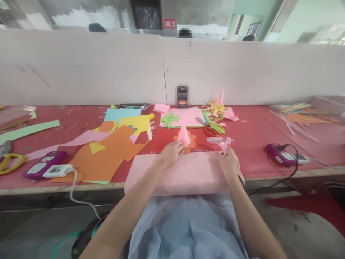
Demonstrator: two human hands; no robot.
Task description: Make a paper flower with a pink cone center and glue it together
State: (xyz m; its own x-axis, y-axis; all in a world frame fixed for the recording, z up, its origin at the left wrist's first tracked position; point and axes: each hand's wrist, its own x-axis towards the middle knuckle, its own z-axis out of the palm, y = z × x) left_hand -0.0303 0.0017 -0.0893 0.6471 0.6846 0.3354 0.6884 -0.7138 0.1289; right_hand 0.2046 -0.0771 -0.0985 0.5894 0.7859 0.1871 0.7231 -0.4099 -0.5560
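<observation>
A pink paper cone (pixel 183 136) stands upright on an orange paper flower (pixel 192 141) over a red mat (pixel 161 144). My left hand (pixel 171 154) comes from the left with fingers closed at the cone's base; my own fingers hide part of the contact. To the right, my right hand (pixel 229 163) is closed around the handle of a pink hot glue gun (pixel 222 142), whose nozzle points left toward the flower. Both wrists rest over a pink padded sheet (pixel 188 172) at the table's front edge.
Orange paper sheets (pixel 91 163) and yellow paper (pixel 133 123) lie left. Behind are pink sheets (pixel 183 117), green strips (pixel 170 119), scissors (pixel 208 128) and a cone-topped paper piece (pixel 217 105). Purple devices with cables (pixel 44 166) flank both sides. A white partition (pixel 107 72) bounds the table.
</observation>
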